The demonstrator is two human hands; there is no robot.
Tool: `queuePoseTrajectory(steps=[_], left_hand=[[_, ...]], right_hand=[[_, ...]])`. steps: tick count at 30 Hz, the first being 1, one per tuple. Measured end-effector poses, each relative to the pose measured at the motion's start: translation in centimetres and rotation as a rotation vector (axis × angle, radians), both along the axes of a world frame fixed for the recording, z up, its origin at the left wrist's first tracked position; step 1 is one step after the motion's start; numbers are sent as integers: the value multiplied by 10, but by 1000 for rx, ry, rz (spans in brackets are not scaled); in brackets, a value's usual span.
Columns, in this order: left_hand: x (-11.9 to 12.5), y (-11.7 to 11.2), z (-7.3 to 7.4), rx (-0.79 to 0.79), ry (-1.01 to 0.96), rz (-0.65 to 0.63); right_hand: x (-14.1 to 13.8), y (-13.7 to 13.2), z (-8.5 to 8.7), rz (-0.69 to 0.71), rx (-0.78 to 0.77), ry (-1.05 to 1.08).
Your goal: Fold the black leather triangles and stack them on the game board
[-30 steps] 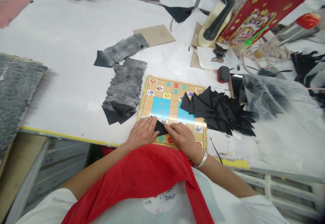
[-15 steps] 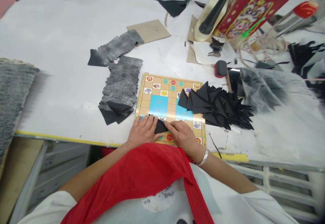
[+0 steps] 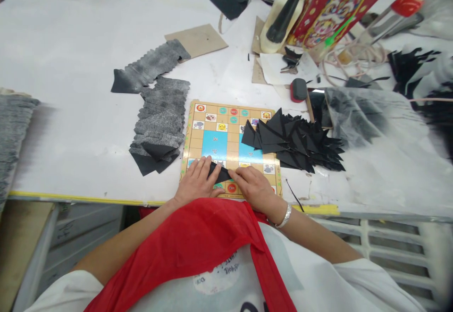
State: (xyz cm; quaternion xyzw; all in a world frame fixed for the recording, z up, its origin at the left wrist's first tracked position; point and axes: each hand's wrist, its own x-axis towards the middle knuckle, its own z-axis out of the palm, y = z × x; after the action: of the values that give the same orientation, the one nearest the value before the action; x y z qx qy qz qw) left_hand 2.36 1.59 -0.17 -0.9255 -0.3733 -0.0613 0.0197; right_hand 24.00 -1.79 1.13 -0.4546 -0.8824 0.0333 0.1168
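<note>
A small black fabric piece [image 3: 221, 174] lies on a colourful game board [image 3: 226, 135] at the table's near edge. My left hand [image 3: 196, 182] presses on its left side with the fingers flat and together. My right hand [image 3: 252, 188] pinches its right end against the board. A heap of black triangular pieces [image 3: 300, 143] sits on the board's right side, just beyond my right hand. To the left of the board lies a stack of grey textured pieces [image 3: 159, 123].
A red printed box [image 3: 336, 5], a beige holder with a black tool [image 3: 279, 24], a small red-and-black object [image 3: 298, 89], cardboard [image 3: 196, 40] and clear plastic wrap [image 3: 371, 113] crowd the far right. Grey fabric [image 3: 14, 128] lies at the left edge. The white table [image 3: 78, 66] ends in a yellow strip.
The whole view has drifted left and down as my head moved. Both hands stay on the black piece, with the fingers shifting slightly along it.
</note>
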Motion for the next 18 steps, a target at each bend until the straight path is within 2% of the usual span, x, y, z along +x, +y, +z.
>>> queuePoseTrajectory(steps=[5,9,13,18], left_hand=[[3,-1,6,-1,-20,-14],[6,-1,1,-35,-40,-75],[9,-4,-5,-79,-50,-27],[11,-9,-4,-93,-19,-27]], right_hand=[[4,-5,-1,-10,-18,28],[4,-6,-1,-13,-8,9],[3,-7,0,-15,9,4],[4,-9,0,-18,39,-15]])
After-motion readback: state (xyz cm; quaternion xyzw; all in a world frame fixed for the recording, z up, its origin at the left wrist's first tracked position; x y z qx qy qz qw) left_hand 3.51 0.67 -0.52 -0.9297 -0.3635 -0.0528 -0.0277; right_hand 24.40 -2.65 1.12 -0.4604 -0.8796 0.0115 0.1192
